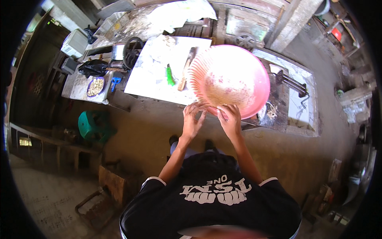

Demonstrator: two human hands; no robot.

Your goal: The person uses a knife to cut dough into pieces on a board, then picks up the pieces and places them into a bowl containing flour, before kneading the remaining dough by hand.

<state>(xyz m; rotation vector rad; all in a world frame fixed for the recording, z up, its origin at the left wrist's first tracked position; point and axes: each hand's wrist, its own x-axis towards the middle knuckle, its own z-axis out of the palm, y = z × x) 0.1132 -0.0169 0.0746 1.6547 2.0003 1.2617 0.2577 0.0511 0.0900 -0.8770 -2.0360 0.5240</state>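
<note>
A large pink basin [260, 85] stands at the table's near edge. A row of curved, orange-pink strips [195, 77] lines its left side, and pale powdery residue lies on its bottom. At the near rim my left hand [193, 121] has its fingers bent over the last strips. My right hand [230, 121] is beside it, thumb and fingertips drawn together over the rim. Something small may be between the fingertips of both hands, but I cannot make it out. Left of the basin, a knife with a wooden handle [182, 84] and a bright green object [170, 75] lie on a white board [145, 79].
A hand-cranked roller machine [292, 83] is on the table's right side. At the left are a black wheel [133, 51], a black plastic bag [93, 67] and a bowl of pale pieces [96, 87]. A green stool [93, 125] stands on the floor.
</note>
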